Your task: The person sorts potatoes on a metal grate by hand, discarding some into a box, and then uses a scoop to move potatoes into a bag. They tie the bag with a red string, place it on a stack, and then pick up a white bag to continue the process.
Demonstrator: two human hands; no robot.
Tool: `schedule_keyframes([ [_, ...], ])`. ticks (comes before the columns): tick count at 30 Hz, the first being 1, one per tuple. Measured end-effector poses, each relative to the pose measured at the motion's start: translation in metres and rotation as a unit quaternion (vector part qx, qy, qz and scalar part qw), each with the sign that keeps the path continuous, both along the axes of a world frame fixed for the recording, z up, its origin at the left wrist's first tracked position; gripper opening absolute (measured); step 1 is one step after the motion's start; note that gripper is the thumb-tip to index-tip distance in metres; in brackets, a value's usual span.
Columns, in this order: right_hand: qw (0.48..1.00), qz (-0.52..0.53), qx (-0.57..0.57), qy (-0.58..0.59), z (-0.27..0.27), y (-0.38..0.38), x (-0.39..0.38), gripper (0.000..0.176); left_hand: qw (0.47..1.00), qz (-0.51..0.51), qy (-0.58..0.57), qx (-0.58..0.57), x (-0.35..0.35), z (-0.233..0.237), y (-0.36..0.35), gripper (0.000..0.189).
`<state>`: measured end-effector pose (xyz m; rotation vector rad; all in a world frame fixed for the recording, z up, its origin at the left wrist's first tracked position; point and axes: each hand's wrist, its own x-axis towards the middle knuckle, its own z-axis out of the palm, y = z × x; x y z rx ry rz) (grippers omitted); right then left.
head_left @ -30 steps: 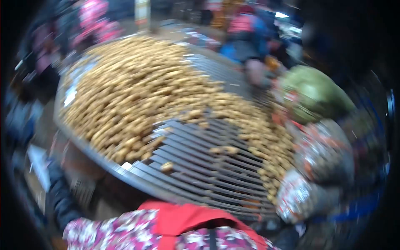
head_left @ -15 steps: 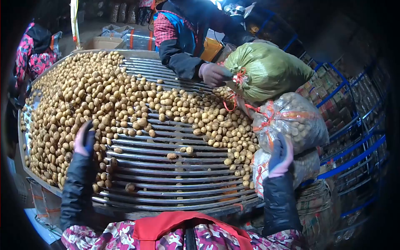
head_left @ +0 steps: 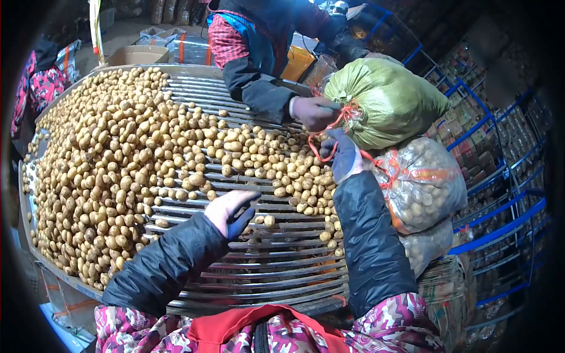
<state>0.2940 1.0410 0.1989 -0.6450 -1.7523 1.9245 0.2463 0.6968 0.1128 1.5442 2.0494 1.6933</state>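
Head view looked down on a red cord looped at the neck of a filled net sack. The sack lay on its side at the right edge of a slatted sorting table. The person's right hand, in a purple glove, reached up to the cord with its fingers straight and close together against it. Whether they pinched the cord could not be told.

A green sack rested on top of the net sack. A co-worker's hand, reaching from across the table, seemed closed at the green sack's tied neck, just beside the person's fingertips.

The left hand, also gloved, hung open and palm down over bare slats. A few loose potatoes lay just beside its fingers, and the main heap spread wide to the left. Blue racks stood beyond the sacks.

To handle the cord well, the right hand probably needed to catch the cord itself, close to the knot, rather than the netting. It also needed to stay clear of the co-worker's fingers, since both hands met at the same tangle. The stacked sacks looked able to roll, so steadying the net sack with the free left hand seemed wise. Stray potatoes near the sack's neck could snag in the loop.
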Motion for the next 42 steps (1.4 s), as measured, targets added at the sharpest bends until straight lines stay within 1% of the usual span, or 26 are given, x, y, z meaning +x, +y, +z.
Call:
schedule_keyframes([
  [2, 0.990, -0.002, 0.138, 0.036, 0.017, -0.031, 0.011, 0.034, 0.999, -0.003, -0.038, 0.002, -0.014, 0.016, 0.015, 0.036],
  [3, 0.991, -0.020, 0.102, 0.089, 0.034, -0.051, 0.018, 0.030, 1.000, 0.000, -0.016, 0.008, -0.022, 0.017, 0.023, 0.036],
  [6, 0.994, -0.072, -0.003, 0.078, 0.060, -0.033, 0.040, 0.025, 1.000, -0.006, -0.017, 0.005, -0.024, 0.016, 0.045, 0.036],
  [9, 0.994, -0.094, 0.002, 0.060, 0.072, -0.027, 0.060, 0.021, 0.999, -0.041, 0.003, 0.002, -0.012, 0.010, 0.064, 0.037],
  [10, 0.993, -0.097, 0.002, 0.060, 0.067, -0.033, 0.062, 0.021, 0.998, -0.052, 0.017, 0.000, -0.009, 0.008, 0.072, 0.038],
  [13, 0.998, -0.031, 0.058, 0.006, 0.045, -0.057, 0.063, 0.015, 0.998, -0.038, 0.046, 0.025, -0.009, 0.016, 0.100, 0.044],
  [16, 0.988, -0.083, 0.112, 0.062, 0.001, -0.059, 0.052, 0.016, 0.993, -0.029, 0.089, 0.075, -0.035, 0.050, 0.135, 0.050],
  [17, 0.963, -0.092, 0.251, 0.036, -0.009, -0.066, 0.048, 0.016, 0.989, -0.022, 0.117, 0.085, -0.048, 0.061, 0.151, 0.054],
  [18, 0.918, -0.102, 0.384, 0.010, -0.019, -0.067, 0.047, 0.016, 0.985, -0.017, 0.145, 0.096, -0.059, 0.070, 0.166, 0.057],
  [20, 0.920, -0.104, 0.375, -0.050, -0.051, -0.050, 0.036, 0.017, 0.987, -0.008, 0.157, -0.011, -0.061, 0.112, 0.178, 0.057],
  [21, 0.919, -0.103, 0.371, -0.081, -0.066, -0.042, 0.031, 0.021, 0.978, 0.019, 0.202, -0.042, -0.059, 0.122, 0.191, 0.056],
  [22, 0.879, -0.078, 0.445, -0.153, -0.036, -0.064, 0.033, 0.023, 0.966, 0.045, 0.245, -0.073, -0.056, 0.130, 0.203, 0.055],
  [23, 0.826, -0.052, 0.518, -0.217, -0.004, -0.088, 0.035, 0.026, 0.953, 0.021, 0.258, -0.159, -0.056, 0.145, 0.213, 0.052],
  [24, 0.785, -0.061, 0.560, -0.258, -0.003, -0.091, 0.035, 0.026, 0.941, 0.041, 0.279, -0.187, -0.056, 0.148, 0.226, 0.049],
  [26, 0.758, -0.049, 0.596, -0.261, -0.013, -0.088, 0.033, 0.026, 0.929, 0.053, 0.280, -0.236, -0.065, 0.143, 0.254, 0.047],
  [28, 0.756, -0.061, 0.608, -0.237, -0.033, -0.082, 0.023, 0.026, 0.929, 0.053, 0.286, -0.228, -0.063, 0.149, 0.258, 0.044],
  [30, 0.754, -0.071, 0.616, -0.215, -0.032, -0.091, 0.019, 0.026, 0.933, -0.001, 0.260, -0.250, -0.063, 0.171, 0.238, 0.042],
  [32, 0.795, -0.049, 0.556, -0.237, -0.004, -0.106, 0.014, 0.024, 0.971, -0.017, 0.193, -0.144, -0.103, 0.130, 0.283, 0.041],
  [33, 0.763, -0.064, 0.603, -0.222, -0.020, -0.102, 0.010, 0.020, 0.967, -0.013, 0.209, -0.143, -0.102, 0.131, 0.280, 0.038],
  [34, 0.764, -0.067, 0.603, -0.219, -0.013, -0.107, 0.013, 0.020, 0.964, -0.009, 0.226, -0.143, -0.095, 0.140, 0.269, 0.036],
  [36, 0.839, -0.083, 0.501, -0.194, 0.007, -0.114, 0.025, 0.020, 0.957, -0.001, 0.254, -0.142, -0.080, 0.155, 0.252, 0.033],
  [37, 0.839, -0.084, 0.502, -0.193, 0.006, -0.112, 0.034, 0.020, 0.953, 0.004, 0.267, -0.140, -0.076, 0.158, 0.249, 0.032],
  [38, 0.849, -0.099, 0.491, -0.171, 0.001, -0.109, 0.045, 0.021, 0.968, 0.037, 0.231, -0.095, -0.085, 0.134, 0.266, 0.030],
  [39, 0.857, -0.115, 0.481, -0.146, -0.001, -0.102, 0.051, 0.022, 0.996, 0.044, 0.082, 0.018, -0.093, 0.108, 0.272, 0.031],
  [40, 0.854, -0.131, 0.480, -0.152, -0.004, -0.099, 0.049, 0.022, 0.988, 0.048, -0.073, 0.126, -0.097, 0.088, 0.270, 0.033],
  [42, 0.886, -0.142, 0.439, -0.038, -0.041, -0.081, 0.040, 0.020, 0.956, 0.043, -0.285, 0.062, -0.101, 0.093, 0.267, 0.038],
])
